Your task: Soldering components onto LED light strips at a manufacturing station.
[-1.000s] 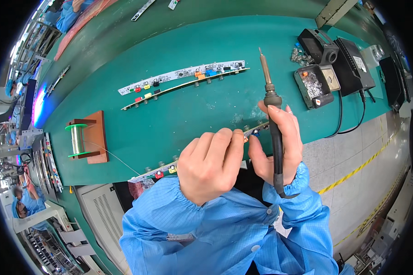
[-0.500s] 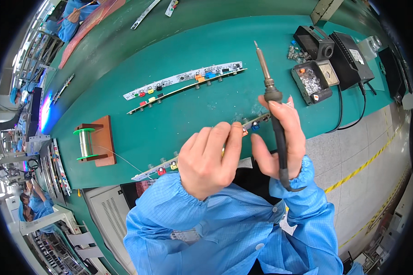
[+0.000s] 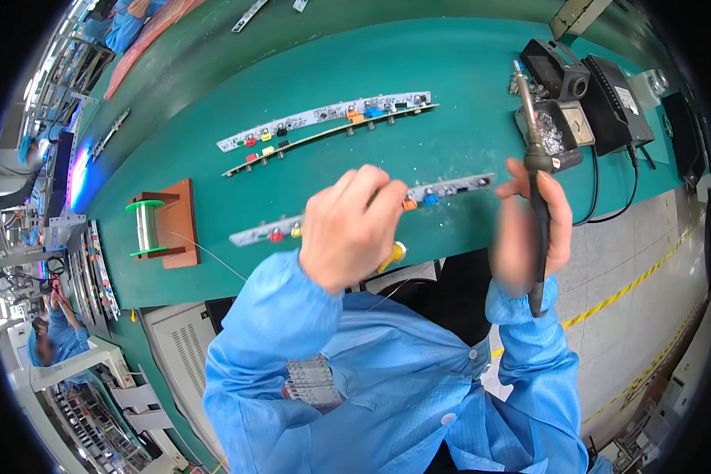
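A long, narrow circuit board [image 3: 460,186] with red, yellow, orange and blue connectors lies across the bench before me. My left hand [image 3: 351,229] is closed over the board's middle, hiding that stretch of it. A yellow piece with a pale round end [image 3: 393,257] sticks out below the palm; whether this hand also grips it I cannot tell. My right hand [image 3: 541,225], partly blurred, is wrapped round the dark handle of a soldering iron [image 3: 537,162]. Its metal tip points up and away, over the parts box.
Two similar boards [image 3: 316,118] lie farther back. Solder wire runs from a spool [image 3: 146,227] on a brown stand [image 3: 183,237] towards my left sleeve. At right are an open parts box [image 3: 557,130], an iron holder [image 3: 557,69] and a black power unit [image 3: 616,103] with cables.
My right hand has swung the soldering iron rightward, away from the board. The board's left end now sits farther from me, and my left hand has shifted slightly away from me with it.
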The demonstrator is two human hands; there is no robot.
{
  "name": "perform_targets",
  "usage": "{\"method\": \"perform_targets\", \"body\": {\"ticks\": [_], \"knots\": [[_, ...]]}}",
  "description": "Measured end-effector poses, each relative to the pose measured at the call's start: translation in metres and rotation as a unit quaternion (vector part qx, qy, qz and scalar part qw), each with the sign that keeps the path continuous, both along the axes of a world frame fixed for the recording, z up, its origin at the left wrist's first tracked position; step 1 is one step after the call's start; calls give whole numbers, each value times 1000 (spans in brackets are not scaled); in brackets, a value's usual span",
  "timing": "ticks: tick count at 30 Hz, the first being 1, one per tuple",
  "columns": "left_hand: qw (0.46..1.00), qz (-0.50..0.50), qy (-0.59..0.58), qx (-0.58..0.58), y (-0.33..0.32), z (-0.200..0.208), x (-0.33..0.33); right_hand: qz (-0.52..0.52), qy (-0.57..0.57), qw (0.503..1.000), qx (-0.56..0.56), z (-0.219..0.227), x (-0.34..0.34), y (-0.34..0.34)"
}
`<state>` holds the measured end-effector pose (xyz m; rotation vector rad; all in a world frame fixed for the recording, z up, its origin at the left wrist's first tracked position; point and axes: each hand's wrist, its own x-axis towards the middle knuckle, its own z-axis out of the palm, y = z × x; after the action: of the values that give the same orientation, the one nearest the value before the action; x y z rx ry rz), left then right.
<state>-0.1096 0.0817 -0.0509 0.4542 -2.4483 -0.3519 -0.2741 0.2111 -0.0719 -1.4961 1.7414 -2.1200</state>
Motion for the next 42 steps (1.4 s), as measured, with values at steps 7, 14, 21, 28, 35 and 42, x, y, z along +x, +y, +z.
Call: {"method": "perform_targets", "body": {"ticks": [7, 14, 21, 28, 35, 42], "knots": [[998, -46, 7, 38, -12, -21, 0, 14, 155, 972, 173, -8, -13, -11], [998, -30, -29, 54, -14, -12, 13, 22, 67, 985, 160, -18, -19, -13], [975, 207, -67, 35, -33, -1, 91, 6, 96, 982, 162, -20, -17, -16], [960, 238, -52, 139, -43, -14, 109, -18, 105, 966, 234, -20, -17, -15], [948, 252, -28, 194, -48, -20, 107, -37, 80, 973, 213, -19, -16, -6], [946, 274, 11, 172, -42, -23, 118, 12, 112, 989, 98, 9, -4, -17]]}}
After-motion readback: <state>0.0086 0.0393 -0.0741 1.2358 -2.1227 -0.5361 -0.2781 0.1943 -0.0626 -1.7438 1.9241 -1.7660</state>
